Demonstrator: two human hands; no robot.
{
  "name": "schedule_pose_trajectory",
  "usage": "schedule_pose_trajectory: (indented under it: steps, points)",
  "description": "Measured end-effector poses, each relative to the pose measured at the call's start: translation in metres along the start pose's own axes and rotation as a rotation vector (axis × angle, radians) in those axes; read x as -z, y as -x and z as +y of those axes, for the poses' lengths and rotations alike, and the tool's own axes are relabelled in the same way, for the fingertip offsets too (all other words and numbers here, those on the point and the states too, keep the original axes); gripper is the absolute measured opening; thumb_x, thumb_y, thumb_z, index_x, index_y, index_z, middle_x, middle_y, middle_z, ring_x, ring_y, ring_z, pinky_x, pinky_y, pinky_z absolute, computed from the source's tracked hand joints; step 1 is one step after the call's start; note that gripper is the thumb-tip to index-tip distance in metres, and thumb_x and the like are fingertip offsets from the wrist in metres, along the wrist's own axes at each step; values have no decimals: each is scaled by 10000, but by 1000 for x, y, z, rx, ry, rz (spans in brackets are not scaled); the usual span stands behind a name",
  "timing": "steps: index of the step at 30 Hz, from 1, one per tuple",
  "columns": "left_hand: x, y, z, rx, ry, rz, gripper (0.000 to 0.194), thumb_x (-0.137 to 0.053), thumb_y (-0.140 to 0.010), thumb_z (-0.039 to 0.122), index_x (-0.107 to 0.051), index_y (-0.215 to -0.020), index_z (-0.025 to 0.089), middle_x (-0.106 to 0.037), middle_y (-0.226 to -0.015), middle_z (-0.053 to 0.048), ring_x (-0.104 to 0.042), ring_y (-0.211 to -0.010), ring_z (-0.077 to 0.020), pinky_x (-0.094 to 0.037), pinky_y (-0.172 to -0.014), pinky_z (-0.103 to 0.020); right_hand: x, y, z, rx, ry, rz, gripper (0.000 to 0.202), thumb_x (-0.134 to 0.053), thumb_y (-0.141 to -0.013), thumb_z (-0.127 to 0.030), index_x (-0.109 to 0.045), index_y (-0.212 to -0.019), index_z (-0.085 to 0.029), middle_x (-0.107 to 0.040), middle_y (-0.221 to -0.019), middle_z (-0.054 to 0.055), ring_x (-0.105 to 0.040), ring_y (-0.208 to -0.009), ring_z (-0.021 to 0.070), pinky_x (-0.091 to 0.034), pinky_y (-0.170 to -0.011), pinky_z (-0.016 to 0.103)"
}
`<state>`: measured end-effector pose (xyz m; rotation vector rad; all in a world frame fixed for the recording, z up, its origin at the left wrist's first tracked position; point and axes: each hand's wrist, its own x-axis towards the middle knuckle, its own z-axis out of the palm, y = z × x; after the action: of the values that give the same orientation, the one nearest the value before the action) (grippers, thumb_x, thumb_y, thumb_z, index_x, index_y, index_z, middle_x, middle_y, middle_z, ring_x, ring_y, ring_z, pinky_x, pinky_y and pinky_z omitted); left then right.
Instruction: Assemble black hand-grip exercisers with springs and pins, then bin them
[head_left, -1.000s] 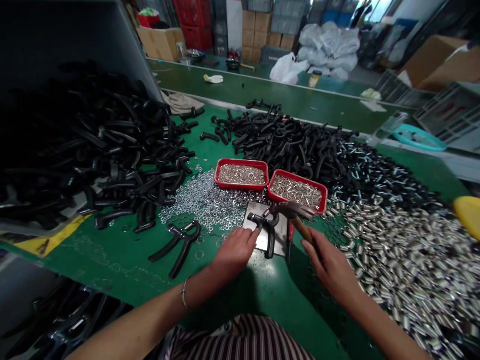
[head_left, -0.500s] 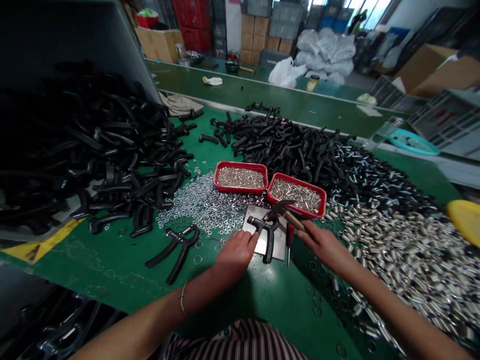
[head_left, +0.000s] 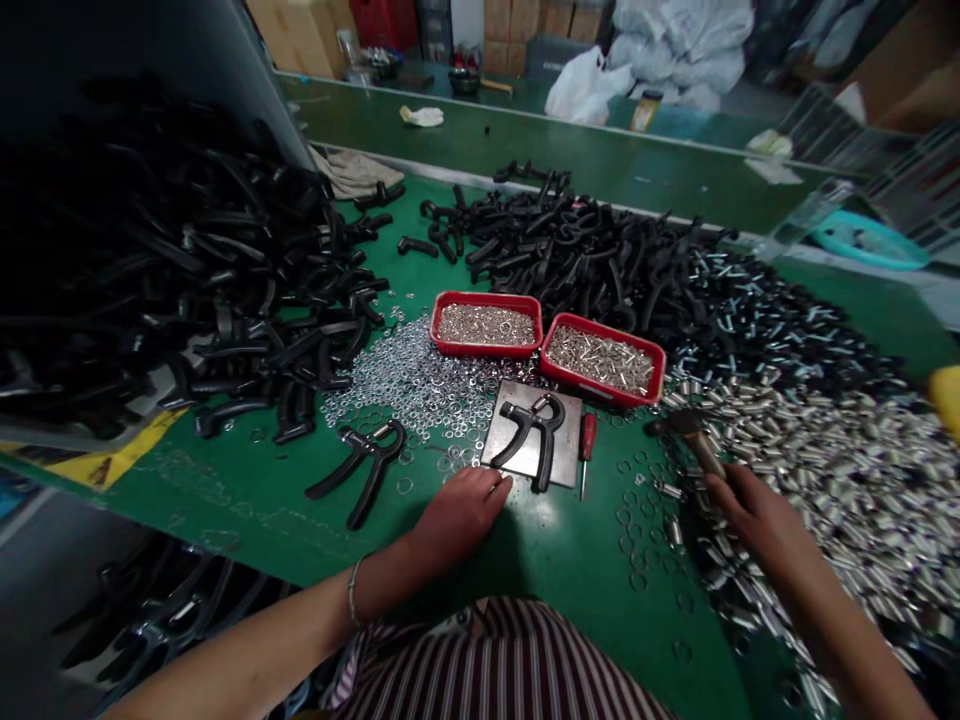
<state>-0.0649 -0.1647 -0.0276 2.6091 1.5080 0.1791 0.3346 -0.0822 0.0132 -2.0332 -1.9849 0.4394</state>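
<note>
A black hand gripper (head_left: 531,430) with a spring across its top lies on a square metal plate (head_left: 566,465). My left hand (head_left: 461,512) is just off the plate's lower left corner, apart from the handles. Its fingers are curled together, and what they hold, if anything, is hidden. To the right, my right hand (head_left: 757,505) is closed around the wooden handle of a hammer (head_left: 694,430), whose dark head is beside the pile of metal cylinders (head_left: 832,480). A second hand gripper (head_left: 364,465) lies to the left. A red-handled screwdriver (head_left: 588,440) lies along the plate's right edge.
Beyond the plate stand two red trays (head_left: 487,350) (head_left: 600,392) of small metal parts. Metal rings (head_left: 420,385) are spread left of them. Black handles form a heap (head_left: 577,240) behind and fill a large bin (head_left: 281,120) at left. Screw-fitted black parts (head_left: 780,310) lie at right.
My right hand has carried the hammer from above the plate to the right. My left hand has let go of the hand gripper and drawn slightly back. The view has tilted down.
</note>
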Motion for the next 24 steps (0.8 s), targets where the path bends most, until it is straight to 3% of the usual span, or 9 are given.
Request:
schedule_pose_trajectory:
  steps: [2, 4, 8, 11, 14, 19, 24]
  points:
    - [0, -9, 4, -4, -59, -17, 188, -483, -950, 106, -629, -1064, 143, -655, -969, -85, -604, -894, -217, -510, -828, -360, 0, -9, -6, 183, 200, 101, 436, -455, -902, -521, -659, -1046, -164, -691, -920, 165, -644, -840, 323, -490, -770, 479]
    - [1, -16, 8, -3, -123, -23, 159, -479, -928, 81, -624, -920, 145, -638, -884, -79, -603, -837, -220, -516, -794, -363, -10, -14, -30, 266, 173, 72, 431, -410, -943, -486, -637, -1123, -167, -692, -1045, 179, -641, -964, 332, -462, -879, 492]
    - [2, -24, 18, 12, -251, -17, 172, -475, -893, 47, -587, -807, 144, -619, -787, -81, -604, -756, -215, -526, -738, -359, -51, -21, -100, 148, 9, -232, 357, -407, -980, -471, -596, -1099, -193, -732, -989, 148, -699, -874, 290, -495, -753, 376]
    - [1, -28, 22, 46, -291, -6, 150, -486, -880, 30, -585, -820, 126, -619, -772, -87, -607, -732, -215, -532, -708, -361, -71, -34, -132, 38, 76, -251, 356, -448, -965, -497, -568, -1015, -166, -728, -916, 187, -704, -820, 306, -471, -667, 352]
    - [-2, -28, 21, 78, -276, -4, 141, -485, -881, 32, -574, -824, 125, -616, -785, -93, -610, -742, -221, -535, -720, -375, -69, -46, -132, 29, 1, -251, 319, -494, -941, -496, -535, -951, -180, -719, -841, 162, -696, -723, 276, -457, -608, 329]
    - [-6, -22, 15, 113, -212, -4, 167, -446, -874, 22, -541, -821, 149, -605, -807, -81, -609, -763, -221, -532, -749, -371, -55, -51, -109, 91, -301, -139, 329, -546, -900, -462, -463, -1094, -209, -707, -845, 80, -671, -633, 234, -489, -564, 328]
    - [0, -24, 14, 102, -199, -59, 143, -463, -882, 41, -544, -853, 155, -610, -825, -69, -609, -776, -205, -534, -753, -347, -66, -48, -111, 85, -451, -300, 339, -572, -871, -429, -513, -1121, -207, -695, -843, 47, -651, -594, 198, -518, -553, 321]
